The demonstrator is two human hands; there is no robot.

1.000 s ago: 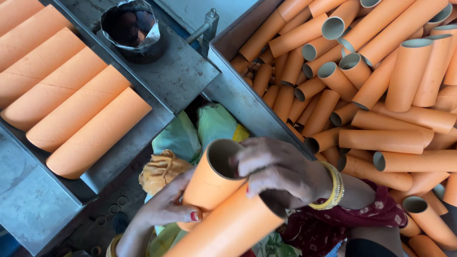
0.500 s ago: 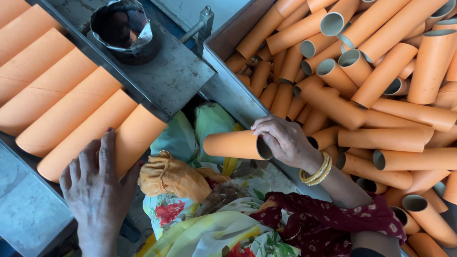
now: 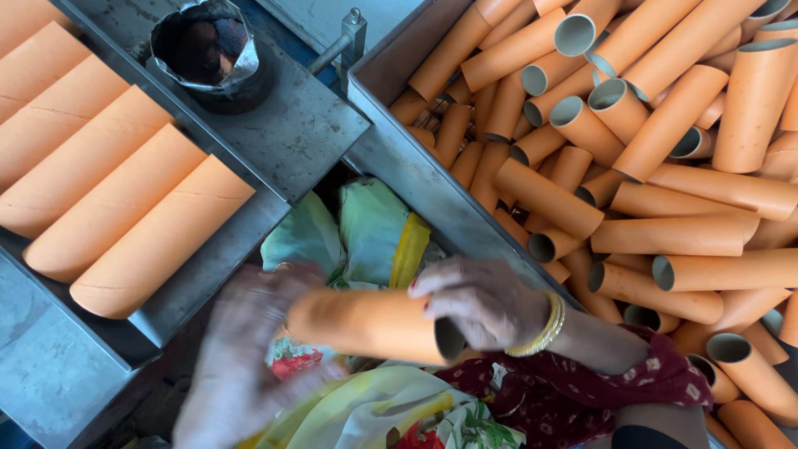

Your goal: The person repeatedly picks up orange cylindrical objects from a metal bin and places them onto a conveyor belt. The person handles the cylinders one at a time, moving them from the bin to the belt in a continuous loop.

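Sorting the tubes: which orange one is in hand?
The orange tube over the lap, gripped by the right hand; all others lie in trays.

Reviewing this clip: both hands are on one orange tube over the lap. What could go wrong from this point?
The left hand is motion-blurred at the far end of the orange tube, so its grip may be loose and the tube could slip. The right hand covers only the open end, a grip that might crush it. The row of tubes in the metal tray looks full, so another may roll off.
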